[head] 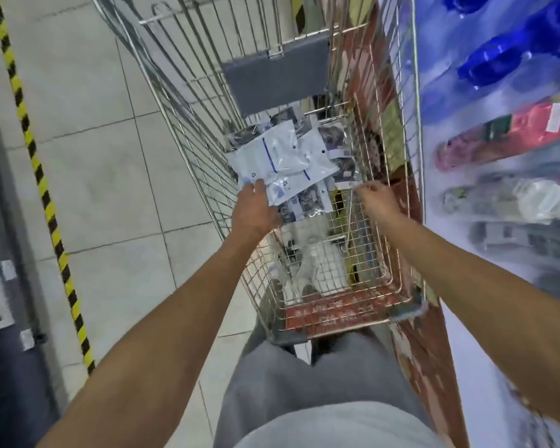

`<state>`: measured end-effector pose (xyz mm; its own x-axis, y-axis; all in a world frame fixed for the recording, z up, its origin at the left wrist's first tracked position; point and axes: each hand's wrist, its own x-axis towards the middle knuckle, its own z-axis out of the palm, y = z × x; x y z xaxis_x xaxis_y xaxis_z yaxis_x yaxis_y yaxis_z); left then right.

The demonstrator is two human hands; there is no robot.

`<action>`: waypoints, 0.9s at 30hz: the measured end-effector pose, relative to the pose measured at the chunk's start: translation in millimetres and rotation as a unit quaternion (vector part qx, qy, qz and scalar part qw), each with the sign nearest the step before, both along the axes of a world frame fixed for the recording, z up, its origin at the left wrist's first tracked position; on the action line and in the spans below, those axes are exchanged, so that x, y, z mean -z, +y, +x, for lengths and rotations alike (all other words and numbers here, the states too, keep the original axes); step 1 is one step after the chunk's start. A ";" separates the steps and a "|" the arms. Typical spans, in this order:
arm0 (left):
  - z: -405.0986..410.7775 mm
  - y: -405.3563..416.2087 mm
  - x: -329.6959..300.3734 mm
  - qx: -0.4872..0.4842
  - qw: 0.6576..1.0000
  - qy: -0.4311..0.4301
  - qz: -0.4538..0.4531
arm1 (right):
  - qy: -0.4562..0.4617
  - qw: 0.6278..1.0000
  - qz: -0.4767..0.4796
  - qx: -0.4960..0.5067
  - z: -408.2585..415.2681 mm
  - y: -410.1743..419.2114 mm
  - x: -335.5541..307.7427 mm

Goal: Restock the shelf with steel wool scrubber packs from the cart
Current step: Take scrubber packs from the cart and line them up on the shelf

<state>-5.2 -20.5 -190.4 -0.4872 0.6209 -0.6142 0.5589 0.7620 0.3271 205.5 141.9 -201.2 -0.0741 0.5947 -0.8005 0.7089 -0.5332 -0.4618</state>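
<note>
A wire shopping cart stands in front of me with a pile of scrubber packs inside. The upper packs are white with blue print; darker packs with grey steel wool lie under and behind them. My left hand reaches into the cart and grips the near edge of the white packs. My right hand is inside the cart at the right, fingers curled, pinching the edge of a small pack. The shelf rises on the right, blurred.
Blue plastic items and red and green packets hang on the right shelf. A grey child-seat flap crosses the cart. Yellow-black floor tape runs along the left beside another shelf unit. Tiled floor lies to the cart's left.
</note>
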 end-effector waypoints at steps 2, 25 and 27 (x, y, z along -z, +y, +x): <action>-13.3 13.5 27.2 -0.027 1.000 0.003 -0.015 | 0.018 0.993 -0.072 0.092 -10.3 6.7 24.3; -77.9 63.5 131.5 -0.013 0.999 0.040 -0.017 | 0.119 0.862 -0.125 0.476 -50.5 -8.9 119.8; -73.6 59.6 122.1 -0.010 1.000 0.009 0.003 | 0.097 0.883 -0.075 0.454 -43.6 -17.9 109.5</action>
